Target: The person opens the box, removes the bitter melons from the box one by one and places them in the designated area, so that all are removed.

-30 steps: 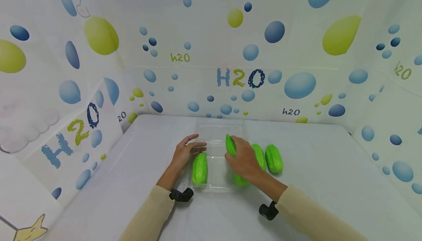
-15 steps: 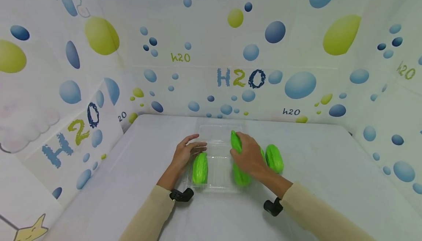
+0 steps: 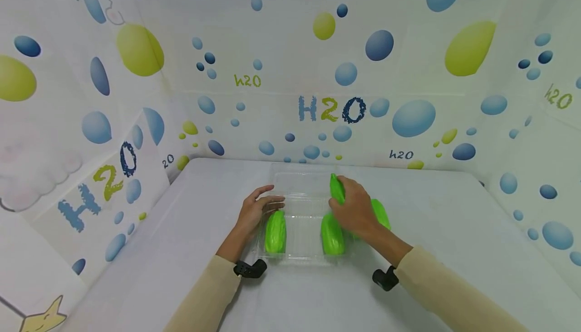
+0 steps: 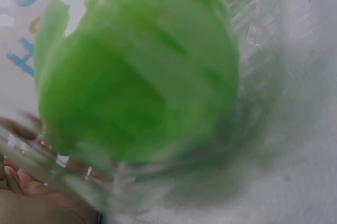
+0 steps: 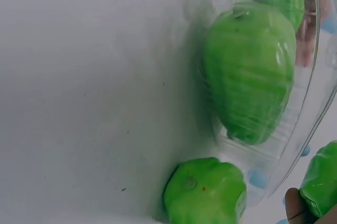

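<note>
A clear plastic clamshell container [image 3: 303, 236] lies on the table, its lid [image 3: 304, 178] folded back. One green ridged gourd [image 3: 275, 233] sits at its left side, another gourd [image 3: 333, 234] at its right. My left hand [image 3: 258, 211] rests at the container's left rim, fingers extended over the left gourd's far end. With my right hand [image 3: 356, 206] I grip a third gourd [image 3: 337, 189], raised and tilted above the container's back right; it also shows in the right wrist view as the held gourd [image 5: 324, 179]. In the left wrist view, the left gourd [image 4: 137, 77] looms large and blurred.
Right of the container, a loose gourd [image 3: 380, 213] lies on the white table [image 3: 436, 231], partly behind my right hand. Another one is almost fully hidden under that hand. A patterned curtain [image 3: 281, 69] closes off the back and sides.
My right hand has moved to the right and slightly away with the gripped gourd, uncovering the gourd at the container's right side. My left hand has stayed in place.
</note>
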The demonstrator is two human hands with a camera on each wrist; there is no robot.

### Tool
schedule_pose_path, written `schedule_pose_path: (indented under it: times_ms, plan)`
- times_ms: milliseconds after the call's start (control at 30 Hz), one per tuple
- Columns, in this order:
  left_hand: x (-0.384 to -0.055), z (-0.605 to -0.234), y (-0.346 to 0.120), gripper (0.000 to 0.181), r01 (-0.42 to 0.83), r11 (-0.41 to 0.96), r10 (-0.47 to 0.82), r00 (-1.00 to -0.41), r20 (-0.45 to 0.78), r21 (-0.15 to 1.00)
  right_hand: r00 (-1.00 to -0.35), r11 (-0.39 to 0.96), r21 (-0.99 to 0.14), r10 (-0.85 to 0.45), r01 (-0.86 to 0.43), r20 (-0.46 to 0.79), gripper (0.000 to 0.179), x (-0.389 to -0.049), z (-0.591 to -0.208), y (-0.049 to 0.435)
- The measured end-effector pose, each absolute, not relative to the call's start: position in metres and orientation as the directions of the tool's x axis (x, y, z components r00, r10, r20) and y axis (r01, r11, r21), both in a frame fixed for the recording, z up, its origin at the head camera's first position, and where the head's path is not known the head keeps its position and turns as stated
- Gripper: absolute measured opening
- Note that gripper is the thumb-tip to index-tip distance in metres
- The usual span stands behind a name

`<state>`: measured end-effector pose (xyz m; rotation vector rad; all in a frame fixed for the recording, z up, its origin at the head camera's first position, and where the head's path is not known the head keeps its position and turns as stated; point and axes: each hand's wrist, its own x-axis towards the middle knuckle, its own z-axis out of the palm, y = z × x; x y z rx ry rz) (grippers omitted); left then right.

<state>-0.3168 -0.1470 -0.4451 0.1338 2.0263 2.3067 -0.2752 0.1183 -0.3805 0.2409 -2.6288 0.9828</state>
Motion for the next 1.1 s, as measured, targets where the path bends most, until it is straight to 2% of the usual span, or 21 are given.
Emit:
schedule_pose_path:
  times_ms: [1100]
  plan:
    - [-0.316,-0.447,-0.148,0.043,0.018,-0.111,0.106,-0.994,0.030,0.994,-0.933,0.820,-0.538,0.013,-0.196,0.361,0.060,-0.274,-0.394,0.181]
